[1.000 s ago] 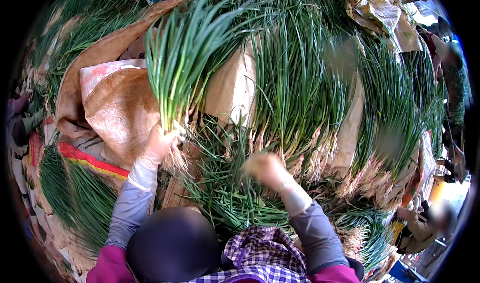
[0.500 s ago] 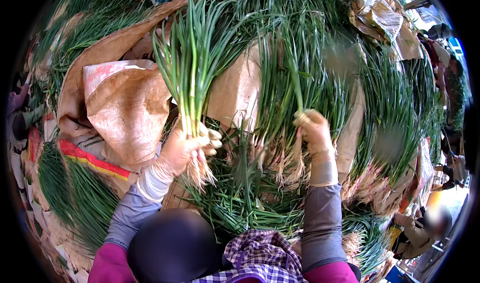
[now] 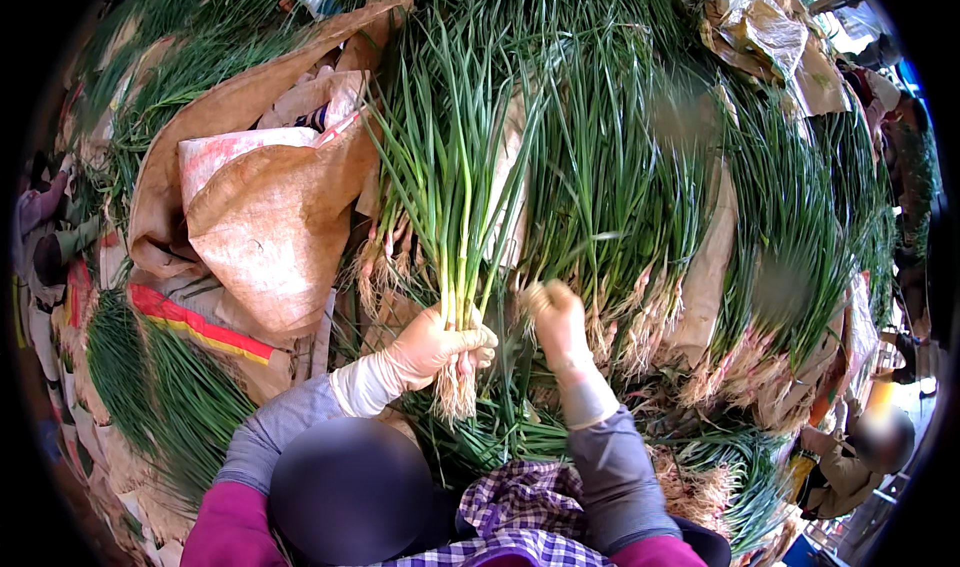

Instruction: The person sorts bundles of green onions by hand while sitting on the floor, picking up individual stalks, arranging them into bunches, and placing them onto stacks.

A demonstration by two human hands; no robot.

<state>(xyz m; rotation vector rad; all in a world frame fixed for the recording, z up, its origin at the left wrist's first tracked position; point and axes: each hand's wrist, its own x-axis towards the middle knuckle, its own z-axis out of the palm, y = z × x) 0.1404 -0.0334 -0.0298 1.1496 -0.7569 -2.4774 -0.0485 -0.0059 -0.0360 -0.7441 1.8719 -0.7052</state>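
Crumpled tan sack [image 3: 270,237] on the L, then L hand [image 3: 432,347] wrapped round a bunch of green onions [image 3: 456,282] nr the roots [image 3: 457,397], leaves [image 3: 440,157] pointing away. R hand [image 3: 562,325] is nearby, fingers curled, can't tell if it's got anything tbh. More onions [image 3: 625,197] laid out further R.

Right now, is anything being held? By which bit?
Left hand: green onion bunch, by the pale stems just above the roots. Right hand: can't tell.
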